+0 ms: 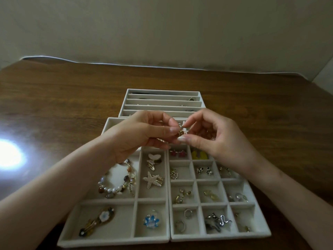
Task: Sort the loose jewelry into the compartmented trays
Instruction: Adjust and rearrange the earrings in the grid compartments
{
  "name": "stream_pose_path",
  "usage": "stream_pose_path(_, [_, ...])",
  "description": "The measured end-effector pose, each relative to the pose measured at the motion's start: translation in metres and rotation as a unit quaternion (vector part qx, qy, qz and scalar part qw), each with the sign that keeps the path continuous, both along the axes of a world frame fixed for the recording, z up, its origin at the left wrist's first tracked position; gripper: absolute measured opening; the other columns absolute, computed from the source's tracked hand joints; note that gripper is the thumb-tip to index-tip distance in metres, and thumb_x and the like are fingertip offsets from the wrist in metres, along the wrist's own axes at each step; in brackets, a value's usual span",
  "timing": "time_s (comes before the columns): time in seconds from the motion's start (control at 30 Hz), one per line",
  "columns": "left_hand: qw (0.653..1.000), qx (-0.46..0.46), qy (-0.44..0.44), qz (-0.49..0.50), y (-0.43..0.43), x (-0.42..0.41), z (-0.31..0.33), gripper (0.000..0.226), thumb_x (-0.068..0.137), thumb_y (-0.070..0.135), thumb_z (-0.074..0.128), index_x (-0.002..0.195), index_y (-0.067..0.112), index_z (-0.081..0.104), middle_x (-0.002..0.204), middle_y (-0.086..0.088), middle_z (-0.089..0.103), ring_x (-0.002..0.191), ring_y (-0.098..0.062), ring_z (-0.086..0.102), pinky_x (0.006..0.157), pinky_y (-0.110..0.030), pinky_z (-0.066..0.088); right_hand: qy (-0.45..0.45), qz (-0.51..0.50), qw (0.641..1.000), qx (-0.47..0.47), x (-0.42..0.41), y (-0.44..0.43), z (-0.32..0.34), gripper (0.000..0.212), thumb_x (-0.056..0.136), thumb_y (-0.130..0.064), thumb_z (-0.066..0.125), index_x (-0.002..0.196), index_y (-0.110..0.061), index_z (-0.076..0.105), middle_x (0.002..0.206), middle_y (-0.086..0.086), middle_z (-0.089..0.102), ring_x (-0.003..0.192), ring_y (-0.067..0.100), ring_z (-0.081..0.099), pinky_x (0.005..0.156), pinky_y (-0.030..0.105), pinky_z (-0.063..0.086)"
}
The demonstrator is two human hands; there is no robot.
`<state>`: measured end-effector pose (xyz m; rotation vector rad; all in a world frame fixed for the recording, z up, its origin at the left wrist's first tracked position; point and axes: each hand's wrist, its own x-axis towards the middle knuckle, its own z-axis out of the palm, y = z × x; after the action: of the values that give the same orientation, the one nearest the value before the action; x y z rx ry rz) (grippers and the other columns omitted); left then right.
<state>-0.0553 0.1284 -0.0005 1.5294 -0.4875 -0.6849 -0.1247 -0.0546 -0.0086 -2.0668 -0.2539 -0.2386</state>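
Note:
My left hand (142, 136) and my right hand (214, 136) meet above the trays and both pinch one small gold and white jewelry piece (181, 131) between thumb and fingertips. Below them lie two cream trays side by side: a left tray (115, 239) holding a beaded bracelet (117, 179), a starfish clip (153, 179), a flower hair clip (97, 221) and a blue flower piece (151, 221), and a right tray (219, 236) of small square cells with earrings and rings. Its far cells are hidden by my hands.
A third tray (162, 96) with long narrow slots sits farther back, with a few chains in it. All trays rest on a brown wooden table (63, 98). A bright light glare (9, 156) marks the table's left side. A pale wall stands behind.

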Motion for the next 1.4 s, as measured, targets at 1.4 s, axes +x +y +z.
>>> stream_pose_path(1.4, [0.997,-0.007,-0.067,-0.02,-0.005,-0.011,0.007,0.029,0.071,0.016,0.065,0.096,0.001,0.063,0.089,-0.007,0.071,0.078,-0.012,0.067,0.071,-0.02,0.054,0.069,-0.014,0.971,0.227,0.001,0.0,0.006,0.015,0.071,-0.024,0.066,0.082,-0.013,0.066,0.086,0.011,0.071,0.078,0.02,0.065,0.066,0.02,0.051])
